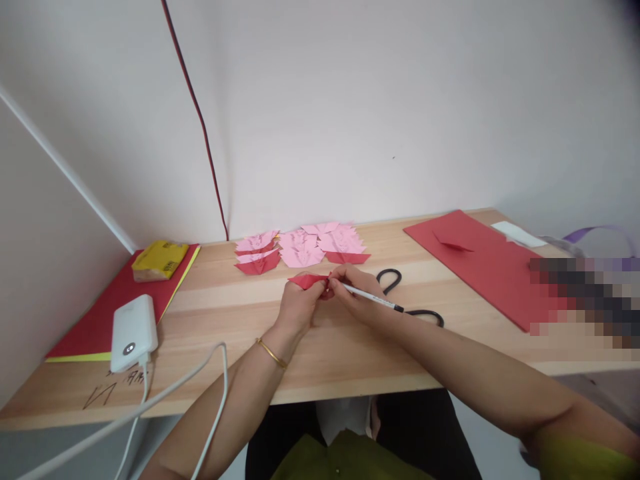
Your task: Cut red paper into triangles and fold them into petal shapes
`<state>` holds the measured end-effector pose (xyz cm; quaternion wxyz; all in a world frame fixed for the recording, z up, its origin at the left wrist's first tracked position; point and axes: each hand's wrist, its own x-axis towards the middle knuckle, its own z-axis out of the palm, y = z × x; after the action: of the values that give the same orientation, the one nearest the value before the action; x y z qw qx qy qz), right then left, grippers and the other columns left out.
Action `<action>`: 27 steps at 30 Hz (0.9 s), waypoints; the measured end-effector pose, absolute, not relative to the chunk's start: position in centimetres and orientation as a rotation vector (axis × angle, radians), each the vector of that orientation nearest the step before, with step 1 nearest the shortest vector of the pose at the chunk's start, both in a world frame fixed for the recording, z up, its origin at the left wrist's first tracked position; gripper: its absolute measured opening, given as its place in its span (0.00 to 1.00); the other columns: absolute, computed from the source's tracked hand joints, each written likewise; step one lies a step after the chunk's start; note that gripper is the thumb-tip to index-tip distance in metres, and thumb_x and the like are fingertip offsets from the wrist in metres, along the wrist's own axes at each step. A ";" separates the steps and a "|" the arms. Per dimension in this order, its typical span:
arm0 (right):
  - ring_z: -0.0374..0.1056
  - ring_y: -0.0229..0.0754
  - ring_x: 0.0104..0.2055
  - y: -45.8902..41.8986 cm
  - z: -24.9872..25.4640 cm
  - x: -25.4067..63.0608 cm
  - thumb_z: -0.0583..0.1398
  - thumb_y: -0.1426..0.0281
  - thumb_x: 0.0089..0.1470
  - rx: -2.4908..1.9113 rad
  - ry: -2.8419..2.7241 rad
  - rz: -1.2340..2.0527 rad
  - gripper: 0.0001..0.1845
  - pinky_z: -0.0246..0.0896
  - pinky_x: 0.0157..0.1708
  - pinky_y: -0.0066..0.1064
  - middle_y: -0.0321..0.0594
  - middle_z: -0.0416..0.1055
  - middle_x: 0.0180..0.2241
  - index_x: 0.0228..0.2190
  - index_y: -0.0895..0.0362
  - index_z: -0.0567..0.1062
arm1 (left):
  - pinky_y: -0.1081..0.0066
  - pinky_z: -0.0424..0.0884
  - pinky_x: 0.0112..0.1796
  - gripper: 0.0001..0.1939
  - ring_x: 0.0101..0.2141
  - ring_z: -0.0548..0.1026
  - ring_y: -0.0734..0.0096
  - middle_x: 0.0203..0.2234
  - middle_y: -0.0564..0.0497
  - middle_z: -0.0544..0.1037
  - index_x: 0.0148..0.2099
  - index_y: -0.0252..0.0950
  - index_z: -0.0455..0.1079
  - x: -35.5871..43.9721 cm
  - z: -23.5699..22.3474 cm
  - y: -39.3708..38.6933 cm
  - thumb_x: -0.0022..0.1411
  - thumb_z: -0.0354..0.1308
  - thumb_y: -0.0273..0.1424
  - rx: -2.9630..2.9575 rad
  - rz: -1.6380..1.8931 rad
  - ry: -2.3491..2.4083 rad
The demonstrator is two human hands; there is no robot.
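Presently, if we take the clock centre between the two hands, with twelve toward the wall, the yellow wrapped packet (160,260) is at ten o'clock; its content is hidden from view. It rests on a dark red sheet (95,323), under which a yellow sheet (80,358) shows its edge. One white power bank (134,330), with a white cable (145,380) plugged in, lies partly on these sheets, between eight and nine.

The left forearm comes from between seven and eight, wearing one gold bracelet (271,353); the right forearm comes from four. The left hand (300,303) pinches one small red folded paper (306,281) at the centre, above the table (235,333). The right hand (353,287) meets its right end with bent fingers, and it also holds one white pen (367,294), whose black end points to four.

Just beside the right hand, at three, two black loop handles of scissors (425,313) are visible. At twelve lie pink and red folded papers (301,253), overlapping too much for me to count exactly. Between two and three, one red folded piece (451,243) lies on a red paper stack (480,273).
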<state>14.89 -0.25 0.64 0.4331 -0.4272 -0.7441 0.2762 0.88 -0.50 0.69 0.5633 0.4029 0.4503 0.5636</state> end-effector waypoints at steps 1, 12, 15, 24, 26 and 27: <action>0.71 0.37 0.29 -0.3 0.7 14.9 0.54 0.69 0.55 -1.066 -1.852 0.692 0.05 0.63 0.30 0.27 0.35 0.75 0.27 0.31 0.55 0.70 | 0.74 0.66 0.25 0.03 0.21 0.69 0.76 0.17 0.53 0.72 0.23 0.30 0.70 0.9 0.8 -0.5 0.43 0.60 0.26 0.947 1.328 1.062; 0.72 0.39 0.30 -0.2 0.8 14.9 0.54 0.68 0.56 -1.068 -1.873 0.729 0.05 0.64 0.30 0.30 0.36 0.75 0.28 0.32 0.54 0.70 | 0.74 0.67 0.26 0.03 0.21 0.70 0.75 0.17 0.53 0.73 0.24 0.31 0.70 0.9 0.9 -0.5 0.42 0.61 0.26 0.941 1.327 1.091; 0.72 0.39 0.30 -0.2 0.9 14.9 0.54 0.68 0.55 -1.069 -1.872 0.720 0.06 0.64 0.30 0.30 0.36 0.75 0.28 0.32 0.55 0.70 | 0.74 0.67 0.27 0.03 0.21 0.70 0.75 0.17 0.53 0.73 0.24 0.31 0.70 0.9 1.1 -0.6 0.42 0.60 0.26 0.931 1.329 1.084; 0.72 0.40 0.31 -0.3 0.8 14.9 0.54 0.68 0.56 -1.052 -1.866 0.771 0.06 0.65 0.32 0.31 0.37 0.75 0.29 0.34 0.55 0.69 | 0.74 0.67 0.26 0.02 0.21 0.69 0.76 0.17 0.54 0.72 0.23 0.31 0.70 0.9 0.9 -0.5 0.42 0.60 0.25 0.970 1.330 1.108; 0.72 0.40 0.31 -0.3 0.9 14.9 0.54 0.68 0.56 -1.042 -1.878 0.769 0.06 0.65 0.32 0.32 0.37 0.75 0.29 0.33 0.56 0.69 | 0.75 0.66 0.26 0.02 0.21 0.69 0.76 0.17 0.54 0.72 0.23 0.31 0.70 0.8 0.9 -0.5 0.42 0.60 0.25 0.968 1.329 1.110; 0.72 0.40 0.31 -0.3 0.9 14.9 0.54 0.68 0.56 -1.046 -1.879 0.766 0.06 0.65 0.31 0.32 0.37 0.75 0.29 0.33 0.56 0.69 | 0.75 0.66 0.26 0.02 0.21 0.69 0.76 0.17 0.54 0.72 0.23 0.31 0.70 0.8 0.9 -0.6 0.42 0.60 0.25 0.967 1.331 1.107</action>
<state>14.94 -0.26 0.93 0.4163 -0.4165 -0.7484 0.3052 0.84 -0.55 0.87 0.5476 0.4080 0.4673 0.5616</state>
